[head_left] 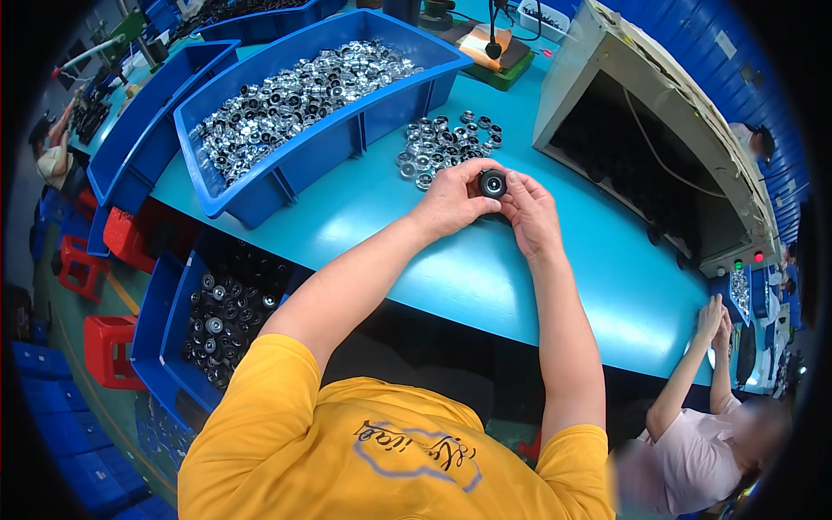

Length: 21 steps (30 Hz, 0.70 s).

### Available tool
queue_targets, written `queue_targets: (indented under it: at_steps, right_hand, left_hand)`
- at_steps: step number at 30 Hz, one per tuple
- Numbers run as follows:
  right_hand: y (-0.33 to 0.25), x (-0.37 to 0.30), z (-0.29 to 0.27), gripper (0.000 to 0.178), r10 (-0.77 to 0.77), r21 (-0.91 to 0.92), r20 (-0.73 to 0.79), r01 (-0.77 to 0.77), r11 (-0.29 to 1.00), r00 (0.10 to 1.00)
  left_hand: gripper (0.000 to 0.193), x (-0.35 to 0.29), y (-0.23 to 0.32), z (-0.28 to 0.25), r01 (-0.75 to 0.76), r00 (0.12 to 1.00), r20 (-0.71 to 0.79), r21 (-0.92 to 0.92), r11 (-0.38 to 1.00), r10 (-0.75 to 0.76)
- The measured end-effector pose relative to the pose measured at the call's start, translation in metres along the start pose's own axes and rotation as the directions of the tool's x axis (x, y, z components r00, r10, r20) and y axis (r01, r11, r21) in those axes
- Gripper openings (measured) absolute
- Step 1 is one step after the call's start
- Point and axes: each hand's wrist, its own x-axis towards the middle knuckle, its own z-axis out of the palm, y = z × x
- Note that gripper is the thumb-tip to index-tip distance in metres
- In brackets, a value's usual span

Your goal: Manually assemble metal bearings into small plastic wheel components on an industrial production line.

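Observation:
Both hands meet over the turquoise table, holding a small black wheel point(492, 183) with a pale centre. My left hand point(452, 199) is closed on its left side, thumb and fingers pressed against the rim. From the other side, the fingertips of my right hand point(530, 211) pinch the same wheel. Just beyond my hands lies a loose cluster of shiny clear-and-black hubs point(440, 143) on the tabletop. Several dark wheels with silvery centres point(214, 325) fill a bin low at my left.
A large blue bin point(322, 147) heaped with shiny hubs stands on the turquoise table point(433, 286) at the far left. On the right is a beige metal housing point(568, 78) with a dark opening. A co-worker point(702, 451) sits at the lower right; red stools point(111, 351) stand left.

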Motion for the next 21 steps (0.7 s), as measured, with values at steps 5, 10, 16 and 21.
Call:
queue_targets:
  at_steps: [5, 10, 16, 21]
  right_hand:
    - [0.002, 0.001, -0.001, 0.029, -0.005, -0.044, -0.017, 0.005, 0.999, 1.0]
    - [0.005, 0.004, -0.008, 0.031, -0.03, -0.033, -0.001, 0.03, 0.999, 1.0]
    - [-0.005, 0.008, -0.011, 0.032, -0.099, -0.179, -0.095, 0.08, 0.981, 0.991]
    - [-0.008, 0.003, -0.024, 0.026, -0.161, -0.222, -0.132, 0.129, 0.967, 0.978]
  left_hand:
    - [0.043, 0.0, -0.007, 0.0, -0.08, 0.996, -0.024, 0.106, 0.991, 0.083]
    - [0.037, -0.002, -0.007, 0.006, -0.164, 0.983, -0.065, 0.129, 0.978, 0.174]
    - [0.032, -0.019, 0.047, -0.002, -0.133, 0.972, -0.146, 0.306, 0.943, 0.185]
    - [0.025, -0.104, 0.097, -0.071, -0.247, 0.955, 0.017, 0.601, 0.76, 0.296]
